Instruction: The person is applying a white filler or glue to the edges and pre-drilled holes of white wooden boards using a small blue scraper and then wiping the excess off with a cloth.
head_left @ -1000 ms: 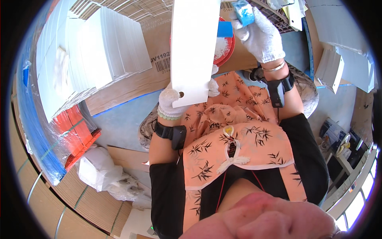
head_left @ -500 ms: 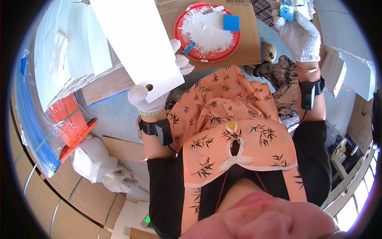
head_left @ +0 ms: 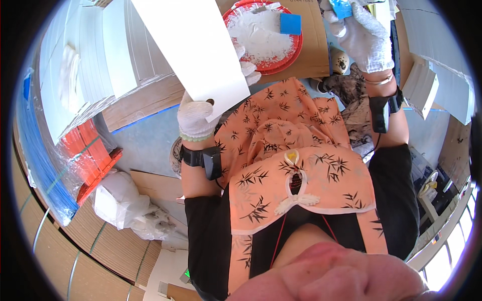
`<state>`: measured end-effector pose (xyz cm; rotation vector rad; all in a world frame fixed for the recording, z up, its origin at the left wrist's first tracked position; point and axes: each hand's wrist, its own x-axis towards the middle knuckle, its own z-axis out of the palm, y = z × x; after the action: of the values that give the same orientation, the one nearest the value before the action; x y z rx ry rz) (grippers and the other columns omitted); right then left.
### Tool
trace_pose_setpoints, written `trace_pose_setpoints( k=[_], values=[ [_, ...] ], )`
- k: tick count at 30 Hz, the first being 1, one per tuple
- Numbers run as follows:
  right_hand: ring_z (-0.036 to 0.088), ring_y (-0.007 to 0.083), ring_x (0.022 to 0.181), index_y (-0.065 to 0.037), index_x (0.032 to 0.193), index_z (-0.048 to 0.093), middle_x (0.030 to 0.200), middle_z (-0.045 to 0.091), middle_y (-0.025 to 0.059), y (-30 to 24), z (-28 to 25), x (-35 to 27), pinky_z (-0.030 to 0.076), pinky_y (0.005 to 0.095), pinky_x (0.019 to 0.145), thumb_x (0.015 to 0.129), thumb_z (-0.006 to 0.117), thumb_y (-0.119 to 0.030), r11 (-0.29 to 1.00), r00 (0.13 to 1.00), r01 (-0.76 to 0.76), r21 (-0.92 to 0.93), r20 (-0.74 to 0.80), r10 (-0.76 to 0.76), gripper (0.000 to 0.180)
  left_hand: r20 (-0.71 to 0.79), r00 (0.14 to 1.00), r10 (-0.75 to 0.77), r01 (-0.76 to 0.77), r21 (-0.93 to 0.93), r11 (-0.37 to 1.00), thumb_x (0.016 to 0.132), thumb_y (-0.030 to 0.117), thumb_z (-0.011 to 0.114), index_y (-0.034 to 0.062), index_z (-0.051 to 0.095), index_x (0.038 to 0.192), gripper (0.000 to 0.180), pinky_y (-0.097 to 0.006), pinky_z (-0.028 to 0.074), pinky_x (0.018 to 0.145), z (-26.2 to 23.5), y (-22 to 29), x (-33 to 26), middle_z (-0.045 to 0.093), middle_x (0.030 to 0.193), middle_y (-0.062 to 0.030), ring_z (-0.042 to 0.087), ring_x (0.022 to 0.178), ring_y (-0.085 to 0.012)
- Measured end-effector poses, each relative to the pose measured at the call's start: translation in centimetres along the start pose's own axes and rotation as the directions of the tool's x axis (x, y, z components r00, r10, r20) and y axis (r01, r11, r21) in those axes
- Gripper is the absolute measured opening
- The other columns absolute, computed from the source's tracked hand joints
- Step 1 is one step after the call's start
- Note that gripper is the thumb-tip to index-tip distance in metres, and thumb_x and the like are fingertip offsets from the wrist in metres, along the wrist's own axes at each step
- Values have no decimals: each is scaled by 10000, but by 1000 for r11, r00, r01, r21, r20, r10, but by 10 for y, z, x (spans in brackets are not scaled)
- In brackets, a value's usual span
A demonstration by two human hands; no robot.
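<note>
A long white board (head_left: 193, 50) with a small round hole near its near end is held by my gloved left hand (head_left: 197, 119). The thumb lies near the hole and the fingertips curl round the right edge. At the upper right, my gloved right hand (head_left: 370, 46) is closed on a small blue block (head_left: 342, 8), whose exact kind I cannot make out. Between the hands is a round red container (head_left: 297, 53) with white paste or powder inside. A blue square piece (head_left: 290, 24) rests at its right side. The board covers the container's left part.
Brown cardboard (head_left: 314, 45) lies under the container. Stacked white panels (head_left: 120, 55) stand at the left, beside orange-red panels (head_left: 83, 150) in plastic wrap. More white panels (head_left: 442, 40) stand at the right. A white plastic bag (head_left: 118, 198) sits on the floor at left.
My left hand and the board have shifted right, now overlapping the red container's left part. My right hand has moved slightly left with the blue block.
</note>
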<state>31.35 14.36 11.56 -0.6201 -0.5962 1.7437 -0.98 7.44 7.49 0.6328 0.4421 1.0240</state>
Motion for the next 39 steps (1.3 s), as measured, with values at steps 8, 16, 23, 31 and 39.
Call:
trace_pose_setpoints(
  k=[8, 16, 23, 31, 39],
  values=[
    [642, 205, 947, 43, 1308, 526, 1078, 646, 92, 23, 38, 6, 540, 286, 797, 922, 683, -224, 998, 999, 54, -18, -6, -54, 495, 10, 994, -111, 111, -107, 988, 692, 363, 778, -49, 303, 1499, 1024, -638, 442, 1043, 7, -11, 4, 426, 1473, -286, 552, 1254, -418],
    [642, 217, 946, 58, 1209, 608, 1056, 651, 115, 29, 49, 14, 543, 294, 806, 912, 698, -202, 994, 987, -6, -106, 160, 23, 405, 152, 974, -168, 206, -280, 938, 714, 309, 785, -72, 369, 1462, 936, -596, 472, 1029, 16, -25, 1, 456, 1442, -286, 587, 1210, -414],
    [625, 181, 867, 81, 1222, 570, 1000, 633, 90, 27, 45, 24, 531, 281, 771, 924, 690, -223, 995, 980, 61, -81, 194, -44, 442, 145, 968, -205, 234, -221, 947, 701, 340, 782, -98, 369, 1452, 963, -637, 487, 981, 21, -27, -1, 453, 1422, -328, 583, 1180, -462],
    [638, 178, 854, 77, 1231, 576, 1006, 649, 88, 27, 55, 23, 544, 276, 760, 943, 669, -193, 979, 979, 139, -150, 170, -113, 406, 109, 969, -220, 242, -268, 933, 707, 322, 803, -77, 354, 1473, 973, -629, 480, 990, 24, -30, -5, 437, 1435, -335, 591, 1181, -453],
    [664, 217, 967, -17, 1164, 651, 1146, 676, 137, 30, 45, 23, 562, 312, 775, 939, 639, -59, 964, 974, 217, -157, 103, -202, 229, 97, 963, -253, 270, -263, 926, 692, 299, 807, -70, 334, 1486, 995, -622, 470, 1008, 23, -30, -4, 423, 1443, -342, 582, 1200, -451]
  ],
)
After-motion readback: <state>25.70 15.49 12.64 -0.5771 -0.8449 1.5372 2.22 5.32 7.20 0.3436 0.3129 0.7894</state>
